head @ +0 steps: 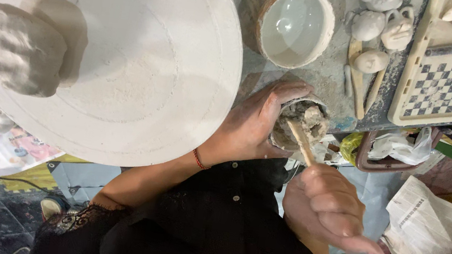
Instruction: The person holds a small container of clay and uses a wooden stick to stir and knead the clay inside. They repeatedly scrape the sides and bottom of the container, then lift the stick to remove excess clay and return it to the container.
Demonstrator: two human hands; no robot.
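My left hand [259,123] wraps around a small clay-smeared cup [302,124] filled with wet grey clay, held at the table's edge. My right hand [326,209] grips a flat wooden stick [300,142] whose tip pokes into the clay in the cup. A red string bracelet circles my left wrist. My black buttoned shirt fills the lower middle of the view.
A large round white plaster wheel [127,72] carries a grey clay lump [23,48] at left. A white bowl of cloudy water [296,26], wooden tools [357,80], small clay figures [378,27] and a checkered tray [438,86] lie on the table. Newspaper [436,224] sits lower right.
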